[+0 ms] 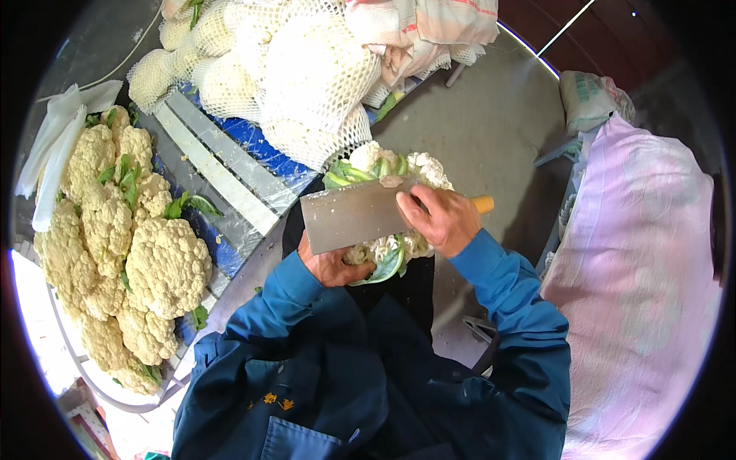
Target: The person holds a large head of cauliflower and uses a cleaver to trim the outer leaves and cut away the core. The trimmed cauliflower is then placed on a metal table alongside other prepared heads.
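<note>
A broad metal cleaver [351, 215] lies across the view at mid-picture, its flat blade reaching left over a cauliflower. My right hand [440, 219] grips it, with the end of its yellowish handle [483, 204] sticking out on the right. Beneath the blade is the white cauliflower [430, 168], which has green leaves and stalks on it. My left hand [330, 267] holds this head from the lower left, its thumb by a curled leaf. The blade covers the middle of the cauliflower and part of my left hand, so whether the cutting edge touches is hidden.
Bare cauliflowers [168, 267] are piled on a plastic-covered table [215, 158] at left. White foam net sleeves [60, 155] lie by them. Several netted cauliflowers [316, 63] are heaped at the top. A pinkish cloth [632, 287] covers a stack on the right, near a sack [592, 100].
</note>
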`<state>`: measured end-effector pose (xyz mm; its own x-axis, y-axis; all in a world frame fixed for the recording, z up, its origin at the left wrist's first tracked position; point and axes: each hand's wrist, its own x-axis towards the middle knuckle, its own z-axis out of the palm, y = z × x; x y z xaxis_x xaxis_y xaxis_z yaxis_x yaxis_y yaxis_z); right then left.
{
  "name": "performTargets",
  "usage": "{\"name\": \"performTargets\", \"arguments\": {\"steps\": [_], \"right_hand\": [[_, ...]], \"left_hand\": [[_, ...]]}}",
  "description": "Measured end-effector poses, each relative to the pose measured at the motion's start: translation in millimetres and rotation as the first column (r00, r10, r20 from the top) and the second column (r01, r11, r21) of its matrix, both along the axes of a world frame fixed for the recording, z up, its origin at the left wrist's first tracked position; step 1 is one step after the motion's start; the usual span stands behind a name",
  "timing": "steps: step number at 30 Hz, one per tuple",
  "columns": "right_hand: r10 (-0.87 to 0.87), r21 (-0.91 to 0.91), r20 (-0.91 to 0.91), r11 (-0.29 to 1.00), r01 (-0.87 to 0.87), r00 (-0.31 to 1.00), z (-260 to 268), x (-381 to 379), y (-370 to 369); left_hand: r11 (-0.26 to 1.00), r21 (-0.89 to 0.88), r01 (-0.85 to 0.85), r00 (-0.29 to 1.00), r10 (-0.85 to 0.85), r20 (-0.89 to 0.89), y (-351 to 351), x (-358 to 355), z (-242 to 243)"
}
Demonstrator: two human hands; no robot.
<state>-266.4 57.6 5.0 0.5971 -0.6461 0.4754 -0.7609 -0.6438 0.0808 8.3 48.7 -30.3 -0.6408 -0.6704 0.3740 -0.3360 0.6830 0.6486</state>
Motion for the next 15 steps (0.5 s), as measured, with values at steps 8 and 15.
{"name": "performTargets", "arguments": {"steps": [8,15], "right_hand": [[0.015,-0.018,0.015,1.000,-0.015,1.000,1.6,-8.5,3.6],[-0.292,-0.245,0.060,0.923,0.298,0.954,64.6,-60.9,-7.3]], "left_hand": [[1.000,-0.022,0.001,0.999,-0.002,-0.052,-0.1,0.8,-5.5],[0.992,-0.126,-0.003,1.000,0.007,0.026,4.9,5.0,-13.6]]}}
